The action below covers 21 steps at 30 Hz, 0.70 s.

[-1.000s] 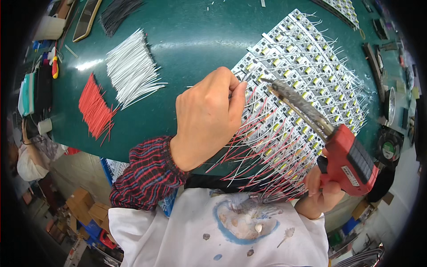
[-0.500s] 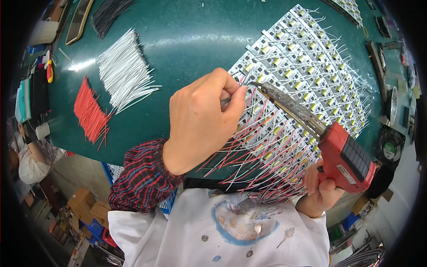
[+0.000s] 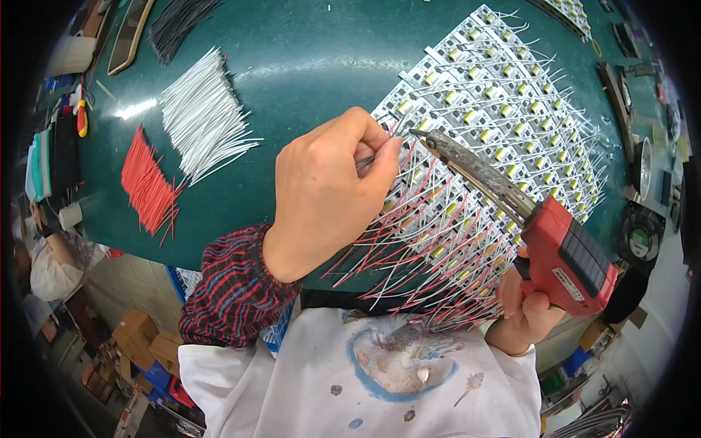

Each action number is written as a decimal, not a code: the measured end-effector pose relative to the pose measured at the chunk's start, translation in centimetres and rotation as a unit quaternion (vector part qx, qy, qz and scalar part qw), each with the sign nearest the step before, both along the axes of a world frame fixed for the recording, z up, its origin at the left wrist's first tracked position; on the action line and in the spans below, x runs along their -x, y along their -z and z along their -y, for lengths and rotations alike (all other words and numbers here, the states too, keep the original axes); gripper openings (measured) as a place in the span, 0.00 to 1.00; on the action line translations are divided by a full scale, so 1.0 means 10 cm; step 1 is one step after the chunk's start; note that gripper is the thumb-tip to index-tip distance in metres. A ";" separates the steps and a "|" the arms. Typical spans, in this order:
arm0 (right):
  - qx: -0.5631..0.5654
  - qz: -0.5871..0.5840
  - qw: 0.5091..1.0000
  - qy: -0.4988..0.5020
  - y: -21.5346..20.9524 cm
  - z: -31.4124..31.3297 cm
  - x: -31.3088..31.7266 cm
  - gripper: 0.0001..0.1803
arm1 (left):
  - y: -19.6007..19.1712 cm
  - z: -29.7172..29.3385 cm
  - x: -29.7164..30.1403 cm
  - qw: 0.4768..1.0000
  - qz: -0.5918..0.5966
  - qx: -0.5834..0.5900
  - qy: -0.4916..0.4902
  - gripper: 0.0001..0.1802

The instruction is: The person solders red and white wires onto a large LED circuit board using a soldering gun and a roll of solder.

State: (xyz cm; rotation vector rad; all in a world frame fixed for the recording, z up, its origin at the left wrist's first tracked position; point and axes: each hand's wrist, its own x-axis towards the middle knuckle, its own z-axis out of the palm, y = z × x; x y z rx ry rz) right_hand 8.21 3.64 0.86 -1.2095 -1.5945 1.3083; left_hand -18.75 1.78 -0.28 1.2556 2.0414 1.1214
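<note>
My left hand [image 3: 325, 186] is closed in a pinch at the near left edge of a white circuit board panel [image 3: 467, 98]. Thin dark wires [image 3: 364, 162] show between its fingers, their ends close to the board. My right hand [image 3: 527, 315] grips a red soldering gun [image 3: 569, 255] by its handle. The gun's blackened tip points left, just beyond my left fingertips; whether it touches a pad is too fine to tell. Red and white wires [image 3: 409, 255] hang from the panel's near rows toward me, while its other rows carry white wires.
On the green table [image 3: 292, 73] lie a bundle of white wires [image 3: 204, 117], red wires [image 3: 151, 186] and black wires [image 3: 179, 25]. A red-and-yellow handled tool [image 3: 82, 117] lies at the left edge. A black fan [image 3: 642, 237] stands at the far right.
The panel has shifted slightly left and toward the far side. My left hand and the gun's tip have moved a little the same way, the grips unchanged.
</note>
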 end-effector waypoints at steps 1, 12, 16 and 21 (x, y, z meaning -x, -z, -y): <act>0.013 -0.030 0.999 0.001 0.02 0.00 0.00 0.41 | 0.00 0.00 0.00 1.000 -0.002 -0.001 0.000 0.08; -0.008 -0.068 0.997 -0.031 -0.05 -0.01 0.06 0.41 | -0.04 0.03 0.02 0.998 -0.048 -0.028 0.012 0.07; 0.019 -0.118 0.993 -0.008 -0.09 0.03 0.07 0.41 | -0.09 0.08 0.10 0.973 -0.189 -0.105 -0.086 0.07; 0.002 -0.097 0.995 -0.014 -0.16 -0.01 0.03 0.41 | -0.21 0.11 -0.06 0.989 -0.073 -0.125 -0.016 0.05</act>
